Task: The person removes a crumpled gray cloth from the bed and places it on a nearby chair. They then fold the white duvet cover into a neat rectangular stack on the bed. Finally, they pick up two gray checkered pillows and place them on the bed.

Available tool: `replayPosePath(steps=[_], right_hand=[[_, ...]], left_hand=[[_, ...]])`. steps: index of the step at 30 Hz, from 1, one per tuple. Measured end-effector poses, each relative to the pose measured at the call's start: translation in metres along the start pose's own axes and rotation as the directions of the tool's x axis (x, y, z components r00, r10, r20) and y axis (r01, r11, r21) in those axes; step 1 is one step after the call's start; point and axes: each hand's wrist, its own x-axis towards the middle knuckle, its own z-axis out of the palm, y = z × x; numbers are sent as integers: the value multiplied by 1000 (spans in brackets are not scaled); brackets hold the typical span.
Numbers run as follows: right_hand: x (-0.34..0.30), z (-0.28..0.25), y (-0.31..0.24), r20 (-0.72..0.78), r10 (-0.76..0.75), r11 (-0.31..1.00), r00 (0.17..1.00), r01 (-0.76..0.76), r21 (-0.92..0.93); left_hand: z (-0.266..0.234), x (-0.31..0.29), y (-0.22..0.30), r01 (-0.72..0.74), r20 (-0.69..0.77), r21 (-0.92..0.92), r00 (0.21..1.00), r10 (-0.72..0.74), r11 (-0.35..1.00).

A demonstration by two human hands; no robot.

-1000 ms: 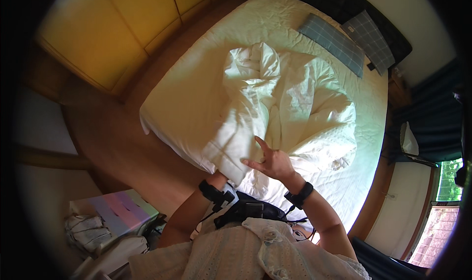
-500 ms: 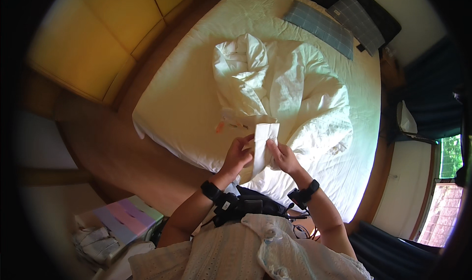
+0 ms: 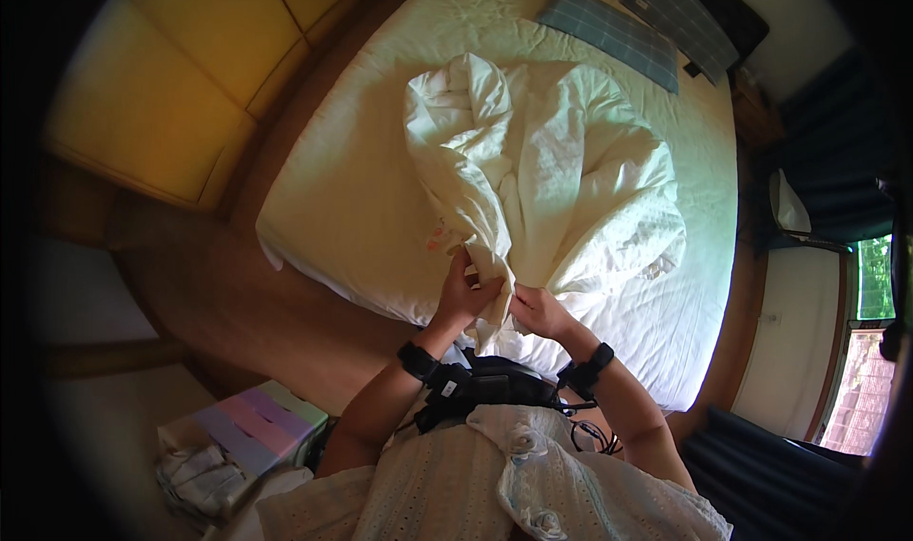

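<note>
Pillows [image 3: 609,38] beyond rumpled white duvet [image 3: 547,151]

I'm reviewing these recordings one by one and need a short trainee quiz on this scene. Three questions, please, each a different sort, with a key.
1. True or false: the left hand and the right hand both hold the white duvet.
2. What color are the checked pillows at the far end of the bed?
3. Fill in the blank: the yellow cabinet stands on the person's ____ side.

Key: 1. True. 2. Grayish blue. 3. Left.
</note>
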Motion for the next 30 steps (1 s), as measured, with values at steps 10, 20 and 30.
replayPosePath(steps=[10, 20, 30], right_hand=[[4, -11, -10, -91, 63, 998, 994, -61, 20], [7, 2, -4, -125, 53, 995, 991, -63, -73], [-56, -132, -10, -332, 196, 943, 923, -270, -193]], left_hand=[[-16, -15, 10, -79, -43, 340, 994, 99, 937], [-6, -19, 23, -88, 181, 64, 981, 75, 994], [-73, 31, 48, 64, -278, -67, 957, -80, 996]])
